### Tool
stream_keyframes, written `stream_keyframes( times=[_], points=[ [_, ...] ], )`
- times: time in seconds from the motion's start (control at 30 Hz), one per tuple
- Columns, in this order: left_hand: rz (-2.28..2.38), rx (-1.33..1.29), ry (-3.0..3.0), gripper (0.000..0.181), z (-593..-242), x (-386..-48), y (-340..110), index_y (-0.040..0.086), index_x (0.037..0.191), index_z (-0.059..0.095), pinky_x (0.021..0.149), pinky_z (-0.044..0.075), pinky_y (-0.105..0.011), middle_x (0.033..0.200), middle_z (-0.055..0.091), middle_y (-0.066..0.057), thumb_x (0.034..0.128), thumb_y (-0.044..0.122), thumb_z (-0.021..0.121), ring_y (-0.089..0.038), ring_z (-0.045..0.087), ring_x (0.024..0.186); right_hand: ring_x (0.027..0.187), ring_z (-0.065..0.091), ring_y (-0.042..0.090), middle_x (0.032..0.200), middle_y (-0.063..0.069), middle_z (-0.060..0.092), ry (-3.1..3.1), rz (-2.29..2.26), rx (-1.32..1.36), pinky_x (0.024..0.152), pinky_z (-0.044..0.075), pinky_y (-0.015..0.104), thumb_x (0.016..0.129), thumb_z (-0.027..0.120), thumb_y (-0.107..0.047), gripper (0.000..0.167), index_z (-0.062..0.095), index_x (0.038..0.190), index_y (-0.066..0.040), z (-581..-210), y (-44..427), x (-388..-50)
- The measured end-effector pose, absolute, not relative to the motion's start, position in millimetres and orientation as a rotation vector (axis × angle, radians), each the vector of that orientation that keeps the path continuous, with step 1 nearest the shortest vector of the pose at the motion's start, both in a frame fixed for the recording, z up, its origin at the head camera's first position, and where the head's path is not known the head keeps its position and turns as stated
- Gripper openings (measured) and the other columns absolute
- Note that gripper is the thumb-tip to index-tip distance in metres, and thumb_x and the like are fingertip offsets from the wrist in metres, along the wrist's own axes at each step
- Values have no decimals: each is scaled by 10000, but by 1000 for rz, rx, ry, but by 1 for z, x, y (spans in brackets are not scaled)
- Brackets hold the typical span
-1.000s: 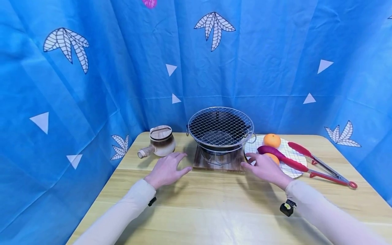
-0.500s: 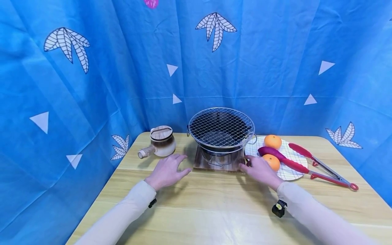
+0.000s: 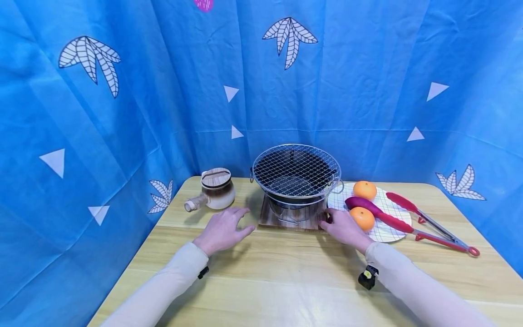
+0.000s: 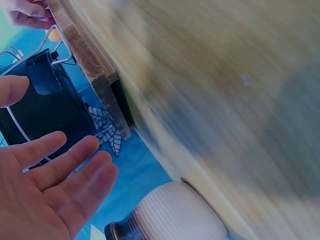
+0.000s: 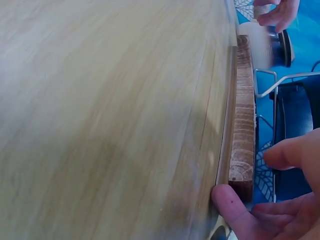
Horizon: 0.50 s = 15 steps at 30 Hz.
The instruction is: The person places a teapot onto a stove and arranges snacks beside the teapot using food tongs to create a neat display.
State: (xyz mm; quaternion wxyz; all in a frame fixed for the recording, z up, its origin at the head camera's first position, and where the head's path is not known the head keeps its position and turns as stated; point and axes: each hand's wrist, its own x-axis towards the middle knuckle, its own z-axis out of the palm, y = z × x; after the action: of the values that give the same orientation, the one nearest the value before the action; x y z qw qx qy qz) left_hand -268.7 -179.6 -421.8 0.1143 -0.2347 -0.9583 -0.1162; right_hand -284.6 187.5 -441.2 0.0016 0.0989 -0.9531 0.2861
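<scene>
A round charcoal grill with a wire mesh top (image 3: 296, 170) stands on a dark wooden board (image 3: 302, 222). My right hand (image 3: 345, 229) is at the board's front right corner, thumb and forefinger spread apart. In the right wrist view its thumb (image 5: 232, 207) lies close to the board's end; I cannot tell whether it touches. Left of the board hovers my left hand (image 3: 222, 229), fingers spread and holding nothing. In the left wrist view its fingers (image 4: 82, 180) are apart from the grill. Near it sits a lidded side-handled pot (image 3: 220, 195).
Right of the grill lies a white checked plate (image 3: 392, 206) with an orange (image 3: 365, 190) and a second orange (image 3: 362, 219). Red and purple tongs (image 3: 396, 222) lie across it, their handles extending onto the wooden table (image 3: 282, 281). A blue curtain (image 3: 347, 91) hangs behind.
My right hand has moved left and slightly down, away from the plate's near orange to the board's corner. My left hand has hardly moved. The grill and pot stay put.
</scene>
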Motion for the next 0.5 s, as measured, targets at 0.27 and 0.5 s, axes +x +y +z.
stream_keyframes(
  times=[0.27,0.5],
  points=[
    [-344,-658,-2820,561,-421,-270,-182,124,1357,615,925,562,-449,1325,662,-101,940,498,633,-285,659,1154,732,603,199,955,132,703,-2939,881,351,642,496,321,904,674,-159,484,586,1325,63,-443,188,-284],
    [-355,-637,-2785,502,-413,-269,-186,105,1323,630,910,565,-466,1292,681,-101,928,413,670,-299,665,1137,722,603,195,945,134,711,-2926,891,348,636,499,324,903,681,-140,492,580,1342,57,-445,187,-284]
  ],
)
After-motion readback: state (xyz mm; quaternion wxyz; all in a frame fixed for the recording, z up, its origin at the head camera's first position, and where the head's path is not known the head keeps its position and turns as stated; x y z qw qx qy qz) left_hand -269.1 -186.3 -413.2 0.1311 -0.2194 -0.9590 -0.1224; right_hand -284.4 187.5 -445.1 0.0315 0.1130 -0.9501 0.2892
